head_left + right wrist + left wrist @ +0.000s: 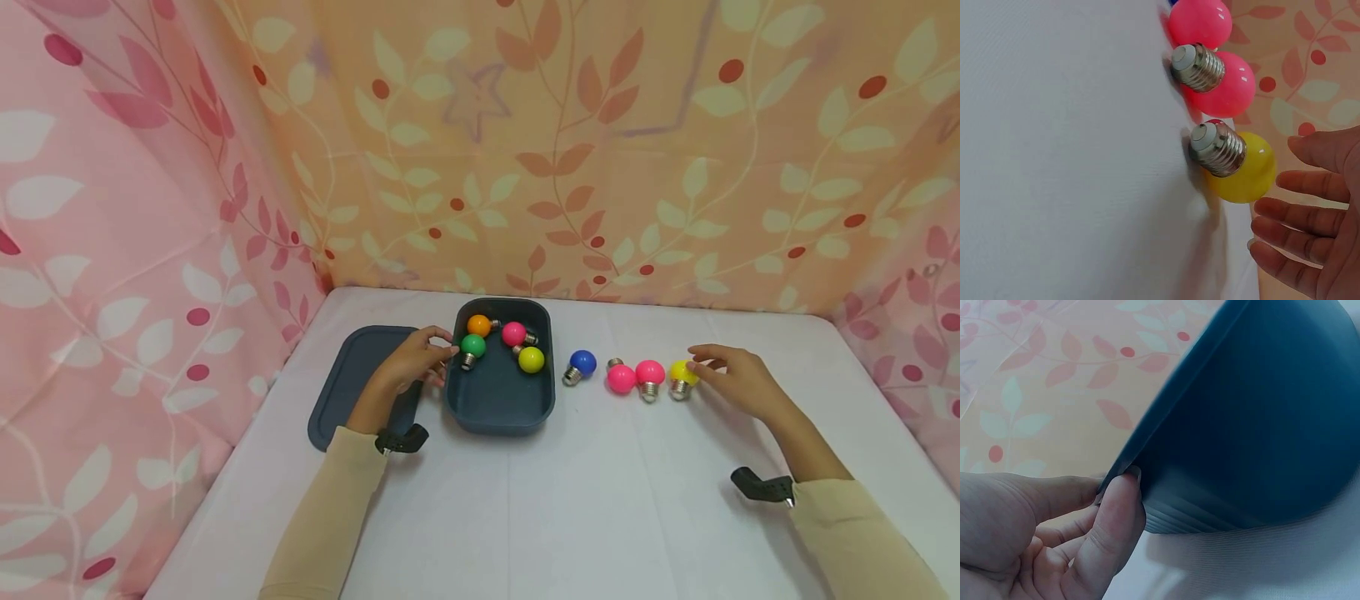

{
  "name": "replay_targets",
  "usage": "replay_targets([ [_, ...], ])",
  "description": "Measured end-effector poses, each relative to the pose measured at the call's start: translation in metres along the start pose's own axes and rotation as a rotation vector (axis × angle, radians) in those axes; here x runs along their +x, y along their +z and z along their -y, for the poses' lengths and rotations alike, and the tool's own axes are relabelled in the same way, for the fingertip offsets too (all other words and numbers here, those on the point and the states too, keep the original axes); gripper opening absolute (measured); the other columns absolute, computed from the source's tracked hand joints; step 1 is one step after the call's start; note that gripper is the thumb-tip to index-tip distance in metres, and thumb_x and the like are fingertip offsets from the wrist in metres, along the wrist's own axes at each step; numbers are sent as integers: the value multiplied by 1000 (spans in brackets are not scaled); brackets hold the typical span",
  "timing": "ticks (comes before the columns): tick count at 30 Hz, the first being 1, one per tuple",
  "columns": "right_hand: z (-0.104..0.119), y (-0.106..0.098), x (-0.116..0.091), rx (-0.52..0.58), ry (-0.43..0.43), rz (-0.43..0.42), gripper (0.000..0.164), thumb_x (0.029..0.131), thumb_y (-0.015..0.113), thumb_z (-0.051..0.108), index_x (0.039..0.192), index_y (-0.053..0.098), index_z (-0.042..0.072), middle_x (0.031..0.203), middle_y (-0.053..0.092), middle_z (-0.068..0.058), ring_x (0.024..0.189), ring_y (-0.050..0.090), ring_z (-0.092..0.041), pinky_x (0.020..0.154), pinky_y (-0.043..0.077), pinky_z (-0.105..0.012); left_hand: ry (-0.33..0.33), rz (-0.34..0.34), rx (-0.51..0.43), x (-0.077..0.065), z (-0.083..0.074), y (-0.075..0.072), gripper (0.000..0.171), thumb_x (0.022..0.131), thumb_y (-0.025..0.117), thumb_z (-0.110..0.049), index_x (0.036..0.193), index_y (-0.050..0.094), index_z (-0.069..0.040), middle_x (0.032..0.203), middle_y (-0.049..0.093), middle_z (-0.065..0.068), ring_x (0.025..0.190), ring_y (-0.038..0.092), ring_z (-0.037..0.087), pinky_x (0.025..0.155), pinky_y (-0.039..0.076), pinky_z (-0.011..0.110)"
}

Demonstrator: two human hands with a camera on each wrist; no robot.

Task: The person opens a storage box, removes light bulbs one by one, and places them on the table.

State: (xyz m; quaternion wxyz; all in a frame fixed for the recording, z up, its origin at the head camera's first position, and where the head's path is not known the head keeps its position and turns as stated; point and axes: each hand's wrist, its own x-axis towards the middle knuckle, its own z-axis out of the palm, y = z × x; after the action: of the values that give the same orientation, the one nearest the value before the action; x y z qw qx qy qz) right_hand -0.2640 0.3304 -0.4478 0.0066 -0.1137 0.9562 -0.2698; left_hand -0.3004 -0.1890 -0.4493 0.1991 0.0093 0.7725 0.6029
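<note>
The place looks like a small makeshift booth around a table with a smooth white covering (600, 517); whether it stands in a home, a lab or an office cannot be told. A peach-orange fabric sheet printed with leaves and red dots (480, 179) hangs along the back, and a creased pink leaf-printed sheet (112, 275) closes the left side.

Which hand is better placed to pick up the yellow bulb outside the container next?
Probably the right hand: its open fingers are right beside that yellow bulb. The left hand is farther off, pinching the rim of the dark container.
</note>
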Motion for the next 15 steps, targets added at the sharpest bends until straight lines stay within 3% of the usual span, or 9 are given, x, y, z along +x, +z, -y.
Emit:
replay_targets([
  [15, 30, -23, 13, -10, -13, 3, 53, 94, 51, 46, 129, 53, 7, 120, 57, -18, 107, 51, -39, 83, 44, -59, -3, 2, -4, -1, 0, 0, 40, 93, 61, -21, 126, 45, -6, 78, 55, 14, 58, 58, 22, 54, 56, 32],
])
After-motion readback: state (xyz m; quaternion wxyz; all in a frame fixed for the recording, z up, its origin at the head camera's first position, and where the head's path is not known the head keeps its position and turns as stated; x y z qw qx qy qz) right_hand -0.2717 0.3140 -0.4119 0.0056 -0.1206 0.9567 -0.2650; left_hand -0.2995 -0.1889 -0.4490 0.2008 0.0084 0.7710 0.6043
